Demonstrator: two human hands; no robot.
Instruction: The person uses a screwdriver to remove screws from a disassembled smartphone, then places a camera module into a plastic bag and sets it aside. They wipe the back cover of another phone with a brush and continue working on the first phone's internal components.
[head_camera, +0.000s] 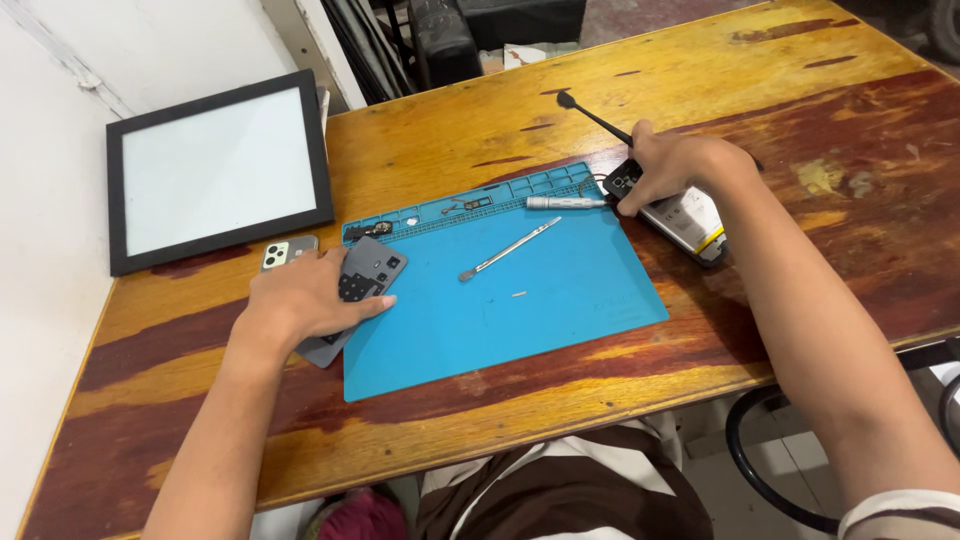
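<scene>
Blue mat (560, 290), grey phone back (362, 275), brown-striped wood table (450, 130), blk frame (215, 170).

The scene is evenly and brightly lit. Soft shadows are cast beneath the arms, and a mild sheen is seen on the counter (450, 130). Focus is sharp; edges are slightly stretched.

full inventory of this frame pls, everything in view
Wooden table: 1, orange-brown, fills view.
Work mat: 1, blue, table centre.
Framed panel: 1, black frame, white face, far left.
Phone: 1, grey, beside left hand.
Grey plate: 1, under left hand.
Opened phone: 1, right of mat, under right hand.
Screwdriver: 1, silver, mat's top edge.
Metal pry tool: 1, on mat.
Black spudger: 1, behind right hand.
Left hand: flat on plate.
Right hand: on opened phone.
</scene>
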